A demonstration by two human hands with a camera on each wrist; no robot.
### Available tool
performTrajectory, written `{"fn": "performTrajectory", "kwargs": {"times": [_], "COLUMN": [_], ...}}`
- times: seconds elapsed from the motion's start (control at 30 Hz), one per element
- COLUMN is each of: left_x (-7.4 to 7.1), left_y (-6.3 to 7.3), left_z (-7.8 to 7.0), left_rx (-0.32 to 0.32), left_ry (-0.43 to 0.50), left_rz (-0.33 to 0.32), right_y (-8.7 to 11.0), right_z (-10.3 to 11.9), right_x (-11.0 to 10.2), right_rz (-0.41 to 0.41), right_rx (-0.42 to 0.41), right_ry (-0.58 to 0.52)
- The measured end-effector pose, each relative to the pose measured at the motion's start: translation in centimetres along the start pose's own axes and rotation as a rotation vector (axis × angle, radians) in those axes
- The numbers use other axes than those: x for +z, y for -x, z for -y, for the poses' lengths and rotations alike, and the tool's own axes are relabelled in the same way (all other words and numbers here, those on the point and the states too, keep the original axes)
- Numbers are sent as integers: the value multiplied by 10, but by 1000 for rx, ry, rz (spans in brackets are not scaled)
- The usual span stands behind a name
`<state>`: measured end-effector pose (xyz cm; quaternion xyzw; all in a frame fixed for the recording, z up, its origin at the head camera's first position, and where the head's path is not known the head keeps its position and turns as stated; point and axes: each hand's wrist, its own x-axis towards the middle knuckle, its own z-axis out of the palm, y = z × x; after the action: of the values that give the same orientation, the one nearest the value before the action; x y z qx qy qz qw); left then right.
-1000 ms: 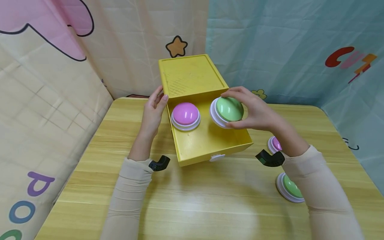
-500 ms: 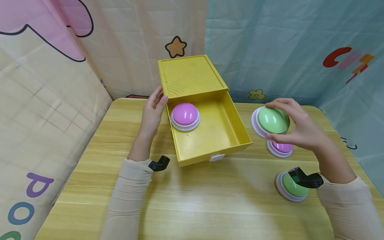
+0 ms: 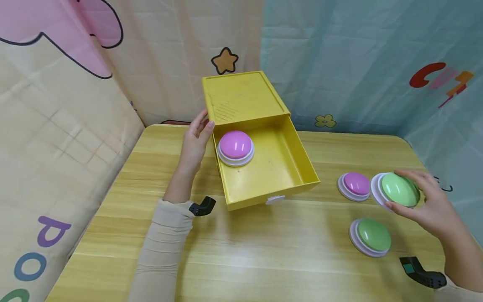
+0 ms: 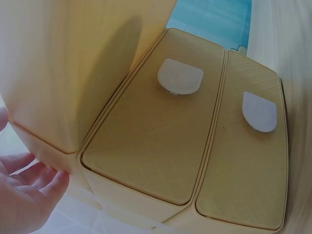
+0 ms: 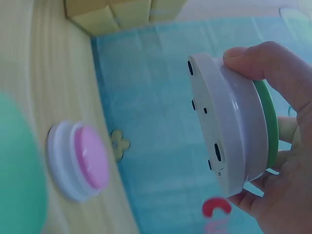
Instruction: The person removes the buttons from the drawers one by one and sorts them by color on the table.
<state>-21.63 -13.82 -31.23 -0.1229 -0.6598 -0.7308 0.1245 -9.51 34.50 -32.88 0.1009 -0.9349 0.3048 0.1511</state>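
My right hand (image 3: 430, 205) grips a green push button (image 3: 400, 189) by its white base, tilted above the table's right side; in the right wrist view its underside (image 5: 214, 126) faces left. At the left side of a yellow drawer cabinet (image 3: 245, 96), my left hand (image 3: 194, 142) rests with its fingers against the wall. The top drawer (image 3: 268, 167) is pulled out, and a pink push button (image 3: 235, 147) sits in its left back part. Two more lower drawers (image 4: 151, 122) show pushed in, with white handles (image 4: 180, 77).
On the wooden table (image 3: 264, 260), a second pink button (image 3: 354, 186) stands right of the drawer. Nearer the front is another green button (image 3: 371, 235). Printed curtains (image 3: 339, 63) hang behind the table and along both sides.
My right hand has carried the green button out from over the drawer, rightward and toward the table's right side. The left hand has stayed at the cabinet.
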Motion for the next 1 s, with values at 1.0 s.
{"fn": "performTrajectory", "kwargs": {"times": [1.0], "left_x": [1], "left_y": [-1], "left_z": [2], "left_rx": [13], "left_ry": [-4], "left_rz": [-3], "right_y": [98], "right_z": [-116], "right_x": [28], "right_rz": [108], "right_rx": [515], "right_ry": [63]}}
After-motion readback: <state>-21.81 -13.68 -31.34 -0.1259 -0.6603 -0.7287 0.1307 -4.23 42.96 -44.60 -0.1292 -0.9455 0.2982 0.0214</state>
